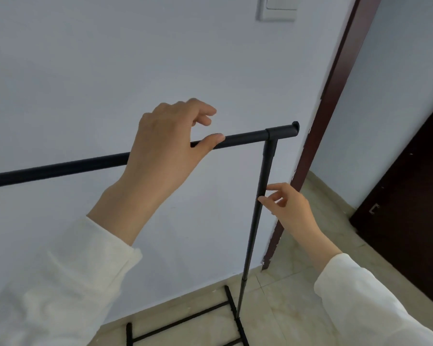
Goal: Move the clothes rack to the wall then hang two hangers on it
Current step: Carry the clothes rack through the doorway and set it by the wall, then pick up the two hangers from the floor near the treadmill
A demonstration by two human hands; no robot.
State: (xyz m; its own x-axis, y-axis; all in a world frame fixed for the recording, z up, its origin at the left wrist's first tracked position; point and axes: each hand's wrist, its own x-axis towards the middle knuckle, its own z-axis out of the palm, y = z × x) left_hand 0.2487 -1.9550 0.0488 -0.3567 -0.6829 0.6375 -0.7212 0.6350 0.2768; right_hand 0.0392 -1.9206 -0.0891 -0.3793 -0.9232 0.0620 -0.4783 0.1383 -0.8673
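The black clothes rack stands close against the white wall (98,71). Its top bar (60,169) runs from the left edge to an end cap at the right, and its right upright post (265,176) drops to the base frame (185,320) on the floor. My left hand (165,146) hovers over the top bar with the thumb resting on it and the fingers lifted apart above it. My right hand (293,208) is beside the upright post, fingers spread, with fingertips just touching it. No hangers are in view.
A dark red door frame (335,96) rises just right of the rack's end. Beyond it a dark door (410,208) stands open. A white wall switch (278,7) sits at the top. Beige floor tiles (285,308) lie below.
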